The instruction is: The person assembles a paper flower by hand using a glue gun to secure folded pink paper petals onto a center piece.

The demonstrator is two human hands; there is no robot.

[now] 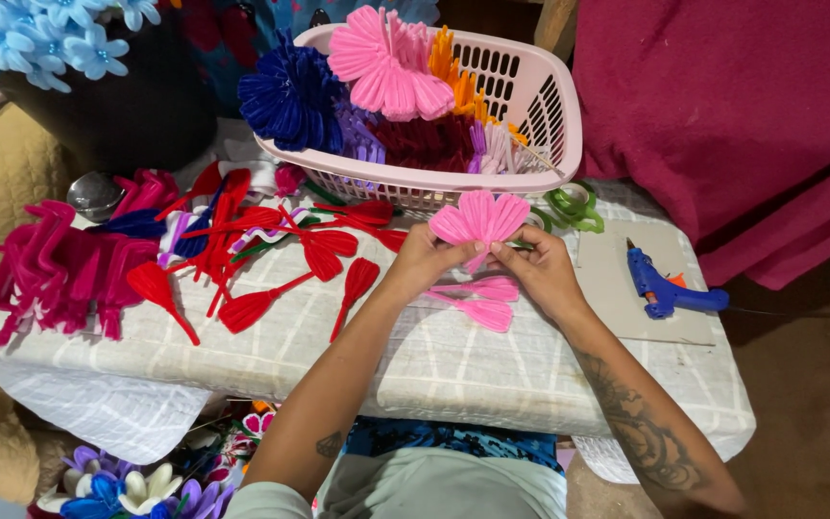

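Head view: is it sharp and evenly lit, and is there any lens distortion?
Head view: hands and the pink petal flower are sharp and softly lit, without glare; the black pot at upper left falls into shadow; the table edge bows, which suggests wide-angle distortion.

A fuzzy, matt pink chenille flower [480, 219] is seen; the pink basket [540, 106] and blue glue gun [670, 288] appear smooth plastic, the worktop [434, 356] covered in checked cloth
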